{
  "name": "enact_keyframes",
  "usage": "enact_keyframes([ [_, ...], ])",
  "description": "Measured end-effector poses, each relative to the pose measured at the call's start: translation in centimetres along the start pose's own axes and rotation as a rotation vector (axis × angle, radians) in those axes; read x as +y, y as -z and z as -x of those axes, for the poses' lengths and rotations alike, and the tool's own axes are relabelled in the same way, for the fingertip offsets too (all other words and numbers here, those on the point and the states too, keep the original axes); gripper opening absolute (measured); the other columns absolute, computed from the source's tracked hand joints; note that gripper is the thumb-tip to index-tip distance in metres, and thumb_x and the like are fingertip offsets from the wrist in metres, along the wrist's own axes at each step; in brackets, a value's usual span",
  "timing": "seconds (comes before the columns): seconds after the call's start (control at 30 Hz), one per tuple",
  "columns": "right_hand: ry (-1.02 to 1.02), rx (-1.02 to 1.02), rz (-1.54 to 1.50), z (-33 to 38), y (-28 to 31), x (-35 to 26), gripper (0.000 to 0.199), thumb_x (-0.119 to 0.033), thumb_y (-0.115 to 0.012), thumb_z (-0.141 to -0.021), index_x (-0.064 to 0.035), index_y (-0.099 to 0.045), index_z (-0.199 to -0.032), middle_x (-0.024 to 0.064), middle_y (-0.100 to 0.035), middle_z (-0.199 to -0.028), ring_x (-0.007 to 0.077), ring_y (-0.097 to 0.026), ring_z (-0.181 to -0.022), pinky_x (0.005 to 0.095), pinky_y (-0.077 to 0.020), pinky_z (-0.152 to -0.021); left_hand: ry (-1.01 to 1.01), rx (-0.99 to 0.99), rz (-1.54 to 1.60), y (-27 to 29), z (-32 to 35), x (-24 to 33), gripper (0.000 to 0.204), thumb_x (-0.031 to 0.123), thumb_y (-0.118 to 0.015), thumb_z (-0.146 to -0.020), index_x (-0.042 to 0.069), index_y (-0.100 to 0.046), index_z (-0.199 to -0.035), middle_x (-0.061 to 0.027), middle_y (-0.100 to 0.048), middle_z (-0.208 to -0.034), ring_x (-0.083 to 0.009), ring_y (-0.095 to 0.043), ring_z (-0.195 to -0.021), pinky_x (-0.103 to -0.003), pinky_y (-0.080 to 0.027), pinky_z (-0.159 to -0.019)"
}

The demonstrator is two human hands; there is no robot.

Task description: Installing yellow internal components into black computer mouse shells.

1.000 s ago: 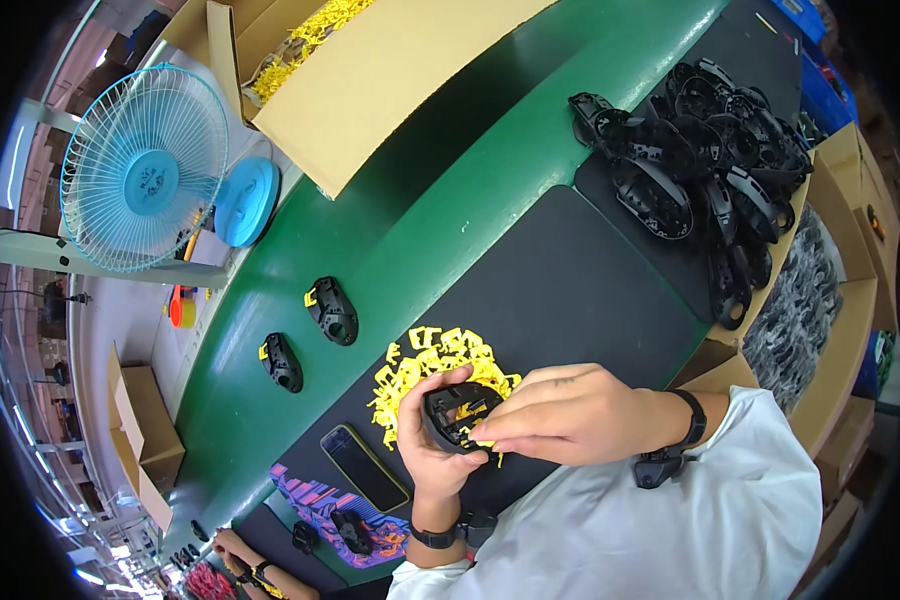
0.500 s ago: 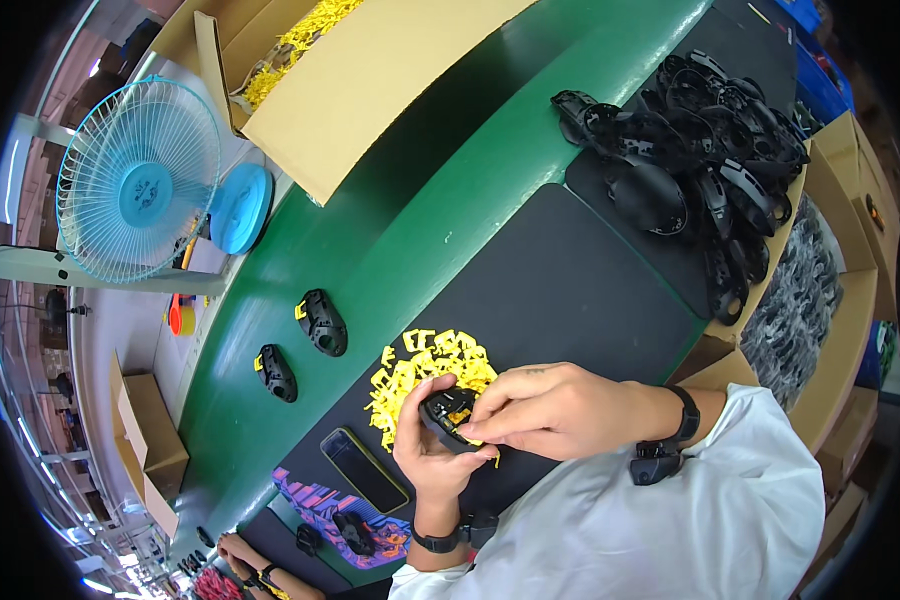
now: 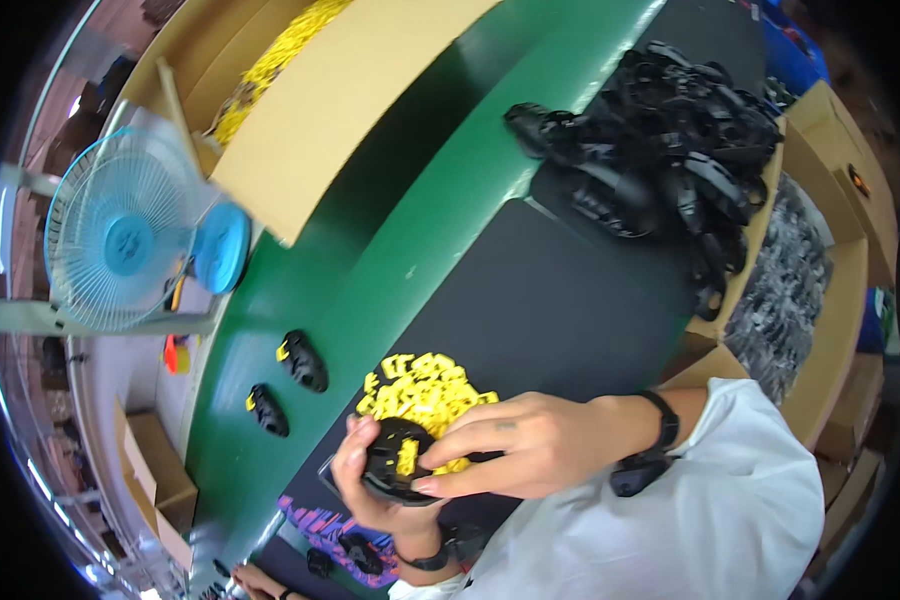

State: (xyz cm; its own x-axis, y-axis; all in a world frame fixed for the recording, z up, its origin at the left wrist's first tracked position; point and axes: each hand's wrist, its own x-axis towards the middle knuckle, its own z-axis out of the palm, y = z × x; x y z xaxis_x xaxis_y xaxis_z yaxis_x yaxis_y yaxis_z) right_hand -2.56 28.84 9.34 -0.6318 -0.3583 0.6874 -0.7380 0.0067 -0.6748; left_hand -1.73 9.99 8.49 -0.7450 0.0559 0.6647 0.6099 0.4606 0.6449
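Observation:
My left hand (image 3: 370, 492) is wrapped round a black plastic shell (image 3: 385, 482), thumb and fingers at its rim. A yellow plastic clip (image 3: 407, 457) shows in the shell's hollow. My right hand (image 3: 540, 445) reaches across from the right, with index finger and thumb closed at the clip's side; their exact contact is partly hidden. Just beyond the shell, a pile of yellow plastic clips (image 3: 425, 385) lies on the black mat (image 3: 560, 300). Two more black shells (image 3: 302, 361), each with a yellow clip at one end, rest farther left on the green surface.
A heap of black shells (image 3: 670, 130) covers the far right. Beside it stands a carton (image 3: 845, 290) of clear-bagged parts. At the far left are a blue fan (image 3: 125, 245) and a large carton (image 3: 350, 110) holding yellow pieces. Another person's hand (image 3: 255, 580) shows at the lower left.
The view has shifted, and both hands with the shell sit lower left in it. The shell has turned, showing the clip inside more plainly. My left hand now mostly covers the phone.

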Motion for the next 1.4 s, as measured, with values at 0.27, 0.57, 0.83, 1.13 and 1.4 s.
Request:
enact_keyframes([
  [0.27,-0.114,0.006,-0.082,2.5,0.6,2.4,0.053,-0.005,-0.067,-0.077,-0.0070,-0.058,-0.129,0.0132,-0.061,-0.122,0.0245,-0.064,-0.100,0.0351,-0.0544,-0.082,0.457,-0.503,0.407,1.1,-4.6,-3.9,0.089,0.038,-0.087,-0.065,-0.004,-0.048,-0.134,-0.0161,-0.061,-0.115,-0.0258,-0.061,-0.106,-0.038,-0.046,-0.097],
  [0.57,-0.559,0.480,1.229,5.0,13.3,4.4,0.034,-0.007,-0.068,-0.079,-0.0058,-0.062,-0.113,0.0075,-0.062,-0.107,0.0288,-0.058,-0.098,0.0377,-0.0485,-0.086,0.937,-0.390,0.955,-0.5,-6.9,-18.0,0.078,0.052,-0.056,-0.092,0.004,-0.028,-0.148,-0.0221,-0.053,-0.131,-0.0314,-0.055,-0.119,-0.043,-0.043,-0.105],
  [0.83,-0.591,0.521,1.165,5.6,13.4,4.9,0.023,-0.004,-0.067,-0.079,-0.0060,-0.068,-0.103,0.0067,-0.065,-0.096,0.0275,-0.062,-0.085,0.0363,-0.0513,-0.076,0.537,-0.126,-0.145,0.3,-8.2,-21.7,0.047,0.019,-0.062,-0.095,-0.012,-0.051,-0.128,-0.0148,-0.061,-0.123,-0.0205,-0.059,-0.111,-0.031,-0.045,-0.097],
  [1.13,-0.192,0.199,0.379,1.5,5.5,2.7,0.038,0.004,-0.068,-0.075,-0.0086,-0.069,-0.111,0.0048,-0.058,-0.094,0.0210,-0.058,-0.083,0.0316,-0.0496,-0.073,0.966,-0.671,0.722,0.5,-4.0,-3.9,0.089,0.069,-0.037,-0.091,-0.007,-0.041,-0.137,-0.0207,-0.063,-0.119,-0.0289,-0.064,-0.104,-0.038,-0.049,-0.093],
  [1.4,-0.003,-0.209,-0.170,1.6,-3.1,4.6,0.027,-0.003,-0.061,-0.082,-0.0096,-0.066,-0.108,0.0039,-0.061,-0.108,0.0228,-0.060,-0.103,0.0341,-0.0504,-0.088,1.294,-0.291,1.303,3.4,10.3,-4.5,0.081,0.034,-0.075,-0.075,-0.010,-0.040,-0.133,-0.0223,-0.062,-0.111,-0.0283,-0.066,-0.099,-0.038,-0.055,-0.086],
])
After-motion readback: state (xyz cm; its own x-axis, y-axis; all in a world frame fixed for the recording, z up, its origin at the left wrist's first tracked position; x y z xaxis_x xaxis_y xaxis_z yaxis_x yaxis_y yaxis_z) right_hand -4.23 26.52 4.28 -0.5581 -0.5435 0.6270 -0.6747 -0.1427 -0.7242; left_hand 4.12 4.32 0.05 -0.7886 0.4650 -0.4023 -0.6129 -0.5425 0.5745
